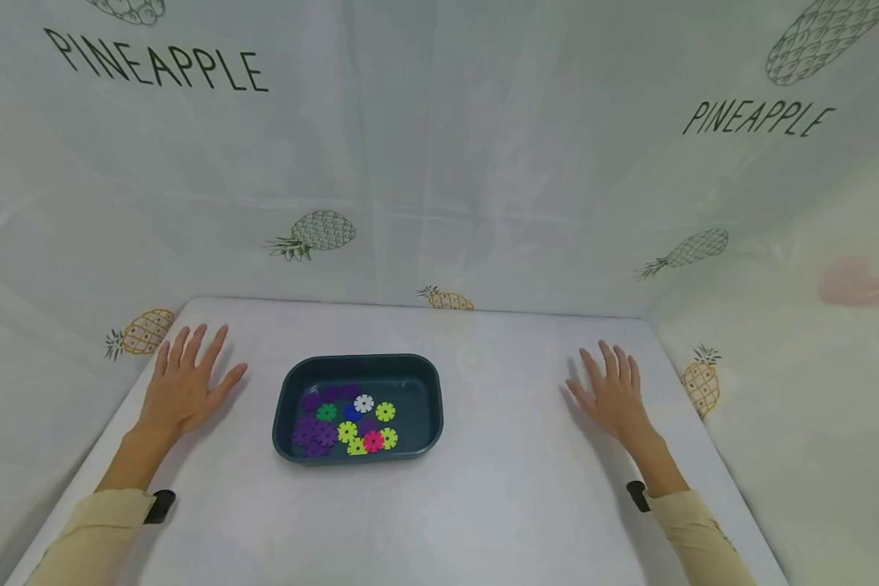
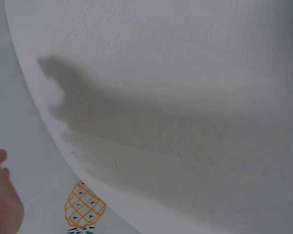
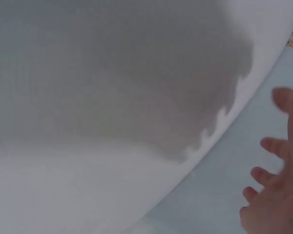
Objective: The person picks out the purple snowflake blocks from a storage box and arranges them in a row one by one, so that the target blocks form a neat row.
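Observation:
My left hand (image 1: 183, 389) is spread over the left side of the white table, fingers extended and holding nothing. On the right side, my right hand (image 1: 614, 394) has its fingers apart, also with nothing in it. Between the hands, nearer the left one, stands a dark teal tray (image 1: 430, 407). Inside lie several small notched plastic discs: a purple disc (image 1: 325, 433), a green disc (image 1: 326, 412), a white disc (image 1: 364, 404), a yellow disc (image 1: 385, 411) and a pink disc (image 1: 373, 441) among them. Each wrist view catches only part of its hand, above the table and its shadow.
The white tabletop (image 1: 513, 488) ends at a back edge and two slanting sides. A pale curtain (image 1: 483, 163) printed with pineapples hangs behind and around it. Black bands (image 1: 160, 506) sit at both wrists, by the beige sleeves (image 1: 91, 537).

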Demonstrator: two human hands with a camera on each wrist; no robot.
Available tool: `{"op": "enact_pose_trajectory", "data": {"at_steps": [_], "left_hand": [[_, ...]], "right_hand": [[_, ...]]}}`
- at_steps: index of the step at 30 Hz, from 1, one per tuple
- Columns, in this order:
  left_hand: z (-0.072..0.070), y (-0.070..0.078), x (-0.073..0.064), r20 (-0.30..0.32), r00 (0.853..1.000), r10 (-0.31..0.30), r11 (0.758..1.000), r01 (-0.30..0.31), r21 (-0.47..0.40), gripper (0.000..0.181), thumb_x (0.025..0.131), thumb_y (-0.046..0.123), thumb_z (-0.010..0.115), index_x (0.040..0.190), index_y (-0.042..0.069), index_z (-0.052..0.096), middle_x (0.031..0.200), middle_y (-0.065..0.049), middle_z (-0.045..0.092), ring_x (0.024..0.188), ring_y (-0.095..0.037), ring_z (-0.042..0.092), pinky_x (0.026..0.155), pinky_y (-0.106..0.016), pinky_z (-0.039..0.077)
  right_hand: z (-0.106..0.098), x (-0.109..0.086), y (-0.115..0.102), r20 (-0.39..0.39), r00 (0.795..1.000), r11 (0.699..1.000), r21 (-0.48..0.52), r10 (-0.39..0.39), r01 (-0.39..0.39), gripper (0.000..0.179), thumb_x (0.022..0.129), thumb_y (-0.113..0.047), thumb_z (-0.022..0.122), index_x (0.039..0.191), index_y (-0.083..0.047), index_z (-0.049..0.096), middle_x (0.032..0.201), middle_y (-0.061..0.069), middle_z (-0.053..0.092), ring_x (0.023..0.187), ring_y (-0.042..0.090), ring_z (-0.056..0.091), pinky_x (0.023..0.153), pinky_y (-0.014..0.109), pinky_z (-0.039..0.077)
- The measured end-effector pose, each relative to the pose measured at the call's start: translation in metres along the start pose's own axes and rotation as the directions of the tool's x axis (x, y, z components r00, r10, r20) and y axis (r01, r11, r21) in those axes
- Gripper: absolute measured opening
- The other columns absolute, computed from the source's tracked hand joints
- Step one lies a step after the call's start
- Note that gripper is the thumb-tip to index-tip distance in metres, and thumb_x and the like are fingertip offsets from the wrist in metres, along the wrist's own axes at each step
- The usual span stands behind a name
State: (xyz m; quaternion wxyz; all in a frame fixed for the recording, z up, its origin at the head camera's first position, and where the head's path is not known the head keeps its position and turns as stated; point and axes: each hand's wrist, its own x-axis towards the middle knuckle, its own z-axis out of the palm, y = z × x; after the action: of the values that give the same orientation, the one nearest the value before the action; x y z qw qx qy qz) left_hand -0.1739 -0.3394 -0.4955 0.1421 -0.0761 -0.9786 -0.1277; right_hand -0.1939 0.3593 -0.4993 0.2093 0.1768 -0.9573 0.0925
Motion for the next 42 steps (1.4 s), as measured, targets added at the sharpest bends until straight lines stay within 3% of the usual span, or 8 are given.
{"op": "enact_pose_trajectory", "data": {"at_steps": [5, 8, 10, 16, 25, 28, 32, 42], "left_hand": [[-0.004, 0.009, 0.002, -0.138, 0.989, -0.044, 0.998, 0.037, -0.053, 0.058, 0.101, 0.028, 0.060, 0.145, -0.008, 0.046, 0.131, -0.041, 0.050, 0.118, -0.059, 0.049, 0.097, -0.070, 0.039], [-0.007, 0.016, 0.004, -0.167, 0.982, -0.088, 0.991, 0.070, -0.111, 0.047, 0.100, 0.021, 0.062, 0.134, -0.011, 0.054, 0.125, -0.039, 0.054, 0.113, -0.058, 0.053, 0.089, -0.069, 0.044], [-0.010, 0.022, 0.005, -0.142, 0.982, -0.124, 0.983, 0.102, -0.152, 0.044, 0.102, 0.020, 0.060, 0.132, -0.011, 0.056, 0.126, -0.038, 0.054, 0.112, -0.056, 0.054, 0.087, -0.069, 0.045], [-0.013, 0.033, 0.006, -0.092, 0.980, -0.179, 0.950, 0.147, -0.275, 0.040, 0.104, 0.019, 0.058, 0.131, -0.011, 0.058, 0.122, -0.035, 0.057, 0.106, -0.051, 0.058, 0.084, -0.066, 0.047], [-0.005, 0.051, 0.003, -0.121, 0.973, -0.198, 0.891, 0.127, -0.435, 0.039, 0.105, 0.017, 0.058, 0.132, -0.011, 0.059, 0.117, -0.032, 0.062, 0.104, -0.047, 0.062, 0.087, -0.059, 0.051], [-0.008, 0.056, 0.001, -0.112, 0.971, -0.213, 0.886, 0.144, -0.440, 0.039, 0.106, 0.019, 0.057, 0.134, -0.009, 0.059, 0.117, -0.030, 0.063, 0.105, -0.045, 0.062, 0.086, -0.038, 0.053], [-0.010, 0.061, -0.001, -0.094, 0.969, -0.228, 0.871, 0.160, -0.464, 0.041, 0.107, 0.022, 0.056, 0.135, -0.008, 0.059, 0.119, -0.029, 0.064, 0.106, -0.044, 0.062, 0.080, -0.010, 0.039], [-0.008, 0.078, -0.002, -0.006, 0.973, -0.230, 0.813, 0.188, -0.550, 0.045, 0.108, 0.029, 0.055, 0.137, -0.004, 0.059, 0.125, -0.028, 0.065, 0.108, -0.041, 0.064, 0.078, -0.004, 0.039]], "right_hand": [[0.002, 0.007, -0.006, -0.203, 0.975, 0.994, 0.051, -0.088, 0.100, 0.035, 0.085, -0.001, 0.072, 0.117, 0.012, 0.064, 0.116, 0.034, 0.060, 0.108, 0.056, 0.054, 0.092, 0.068, 0.041], [0.003, 0.012, -0.011, -0.238, 0.967, 0.989, 0.098, -0.089, 0.115, 0.027, 0.084, 0.005, 0.073, 0.109, 0.011, 0.067, 0.107, 0.030, 0.064, 0.101, 0.052, 0.058, 0.086, 0.065, 0.045], [0.003, 0.015, -0.015, -0.243, 0.966, 0.986, 0.119, -0.085, 0.117, 0.025, 0.084, 0.006, 0.074, 0.107, 0.011, 0.067, 0.104, 0.030, 0.065, 0.099, 0.051, 0.060, 0.085, 0.063, 0.046], [-0.001, 0.021, -0.028, -0.212, 0.975, 0.980, 0.172, -0.061, 0.099, 0.025, 0.085, 0.006, 0.075, 0.109, 0.010, 0.068, 0.108, 0.029, 0.066, 0.099, 0.048, 0.062, 0.085, 0.060, 0.049], [-0.004, 0.033, -0.051, -0.171, 0.985, 0.959, 0.272, -0.032, 0.078, 0.024, 0.090, 0.005, 0.072, 0.113, 0.009, 0.068, 0.113, 0.026, 0.067, 0.105, 0.046, 0.062, 0.088, 0.059, 0.049], [-0.003, 0.038, -0.060, -0.153, 0.988, 0.953, 0.294, -0.029, 0.073, 0.024, 0.091, 0.003, 0.072, 0.115, 0.008, 0.068, 0.115, 0.025, 0.066, 0.108, 0.045, 0.061, 0.090, 0.058, 0.049], [-0.001, 0.045, -0.071, -0.141, 0.990, 0.944, 0.325, -0.009, 0.055, 0.025, 0.092, 0.001, 0.072, 0.117, 0.006, 0.068, 0.118, 0.024, 0.065, 0.112, 0.045, 0.060, 0.094, 0.058, 0.048], [0.003, 0.054, -0.101, -0.057, 0.998, 0.906, 0.423, 0.041, -0.013, 0.028, 0.096, -0.005, 0.071, 0.123, 0.003, 0.067, 0.124, 0.020, 0.064, 0.119, 0.041, 0.058, 0.100, 0.056, 0.046]]}}
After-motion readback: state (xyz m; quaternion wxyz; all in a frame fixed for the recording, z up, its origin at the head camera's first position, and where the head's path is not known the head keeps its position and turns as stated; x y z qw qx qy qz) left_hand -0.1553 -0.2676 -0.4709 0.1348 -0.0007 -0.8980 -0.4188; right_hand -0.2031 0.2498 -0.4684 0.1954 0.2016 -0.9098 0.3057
